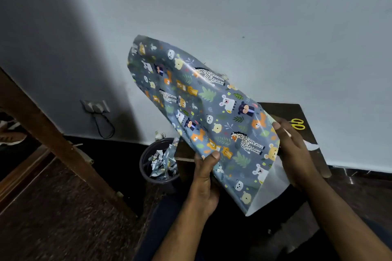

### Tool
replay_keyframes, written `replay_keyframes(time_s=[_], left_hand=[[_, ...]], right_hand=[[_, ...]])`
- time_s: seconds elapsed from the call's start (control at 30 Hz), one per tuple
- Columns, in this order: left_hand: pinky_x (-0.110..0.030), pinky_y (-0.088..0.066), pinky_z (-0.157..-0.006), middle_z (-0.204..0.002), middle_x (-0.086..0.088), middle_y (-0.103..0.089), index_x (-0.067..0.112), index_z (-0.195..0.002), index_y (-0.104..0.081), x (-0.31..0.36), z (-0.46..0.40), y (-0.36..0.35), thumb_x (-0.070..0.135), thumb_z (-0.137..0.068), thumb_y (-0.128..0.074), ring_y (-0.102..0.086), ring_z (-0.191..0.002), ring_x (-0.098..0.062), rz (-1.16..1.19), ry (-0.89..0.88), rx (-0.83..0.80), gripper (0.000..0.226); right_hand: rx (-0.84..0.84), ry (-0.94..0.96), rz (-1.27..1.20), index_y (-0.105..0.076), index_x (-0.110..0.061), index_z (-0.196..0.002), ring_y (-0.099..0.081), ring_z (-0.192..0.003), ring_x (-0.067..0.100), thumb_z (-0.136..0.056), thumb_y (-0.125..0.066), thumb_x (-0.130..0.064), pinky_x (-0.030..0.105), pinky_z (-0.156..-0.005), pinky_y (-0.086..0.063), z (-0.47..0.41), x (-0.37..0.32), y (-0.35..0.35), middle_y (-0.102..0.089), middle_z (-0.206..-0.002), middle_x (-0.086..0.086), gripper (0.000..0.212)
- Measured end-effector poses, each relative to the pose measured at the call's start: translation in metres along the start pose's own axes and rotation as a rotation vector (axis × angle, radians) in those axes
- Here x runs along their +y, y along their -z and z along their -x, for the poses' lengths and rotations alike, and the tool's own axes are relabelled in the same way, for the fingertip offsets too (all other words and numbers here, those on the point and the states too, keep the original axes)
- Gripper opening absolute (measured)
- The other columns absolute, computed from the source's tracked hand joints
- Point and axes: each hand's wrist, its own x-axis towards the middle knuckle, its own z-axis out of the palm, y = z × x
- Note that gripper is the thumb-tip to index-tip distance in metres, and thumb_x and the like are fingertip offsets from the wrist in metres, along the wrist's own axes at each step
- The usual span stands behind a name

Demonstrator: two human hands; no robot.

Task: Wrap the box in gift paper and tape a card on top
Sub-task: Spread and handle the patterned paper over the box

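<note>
Right now I hold the gift paper (pixel 203 112), a grey-blue sheet printed with cartoon animals and leaves, lifted in the middle of the frame, its far end bowing up toward the pale wall (pixel 254 6). My left hand (pixel 204 178), lower centre, pinches the sheet's left edge, thumb pressed on the printed side and the other fingers curled behind it. My right hand (pixel 293 154), at centre right, clasps the opposite edge, thumb on the print and fingers wrapped behind the paper. The white underside shows at the near corner, low and right of centre. Behind the paper at right stands a dark table (pixel 297 112) with yellow scissors (pixel 298 123) on it. Left of my left hand sits a dark bin (pixel 148 167) holding crumpled scraps of the same paper. A brown wooden beam (pixel 42 129) slants across the left of the frame, with a wall socket (pixel 96 105) beyond it.
</note>
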Motion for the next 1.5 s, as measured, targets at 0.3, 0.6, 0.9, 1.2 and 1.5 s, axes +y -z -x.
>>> replay_keyframes(time_s=[0.3,0.6,0.9,1.2,1.5], left_hand=[[-0.059,-0.037,-0.114,-0.137,-0.018,-0.063,0.018,-0.123,-0.074,-0.020,-0.025,-0.027,0.044,-0.052,-0.098,-0.057,-0.125,-0.040,0.048,0.169,-0.400,0.079],[-0.040,-0.060,-0.079,-0.106,-0.010,-0.077,0.017,-0.101,-0.082,0.008,-0.023,-0.026,0.046,-0.073,-0.069,-0.077,-0.087,-0.028,0.176,0.154,-0.244,0.042],[-0.043,-0.053,-0.094,-0.111,-0.008,-0.077,0.015,-0.136,-0.063,0.034,-0.023,0.009,0.040,-0.082,-0.067,-0.066,-0.106,-0.031,0.064,0.084,-0.026,0.059],[-0.040,-0.051,-0.077,-0.087,-0.010,-0.077,0.021,-0.076,-0.084,0.026,-0.016,0.004,0.031,-0.097,-0.049,-0.074,-0.068,-0.027,-0.077,0.119,-0.002,0.042],[-0.046,-0.055,-0.089,-0.112,-0.016,-0.075,0.015,-0.110,-0.075,0.004,-0.009,-0.004,0.034,-0.051,-0.080,-0.074,-0.089,-0.033,-0.112,0.177,-0.106,0.062]], right_hand=[[0.225,0.307,-0.033,-0.050,-0.026,-0.133,-0.059,-0.113,0.020,-0.090,-0.064,-0.061,0.038,-0.088,-0.050,0.019,-0.022,0.023,-0.057,-0.129,-0.002,0.058],[0.220,0.007,0.432,-0.057,-0.025,-0.137,-0.055,-0.126,0.008,-0.092,-0.040,-0.077,0.019,-0.107,-0.038,0.039,0.018,0.028,-0.061,-0.130,-0.015,0.071],[0.162,-0.681,1.048,-0.034,-0.010,-0.147,-0.033,-0.140,0.048,-0.097,-0.052,-0.059,0.056,-0.111,-0.036,0.027,0.038,0.050,-0.024,-0.152,0.025,0.072],[0.250,-0.475,0.805,-0.057,-0.004,-0.133,-0.061,-0.109,0.030,-0.091,-0.070,-0.019,0.031,-0.080,-0.044,0.028,0.031,0.048,-0.066,-0.123,0.015,0.046],[0.715,0.055,0.481,-0.062,-0.035,-0.114,-0.060,-0.062,0.005,-0.088,-0.063,-0.014,0.017,-0.059,-0.044,0.055,-0.008,0.044,-0.067,-0.091,-0.006,0.033]])
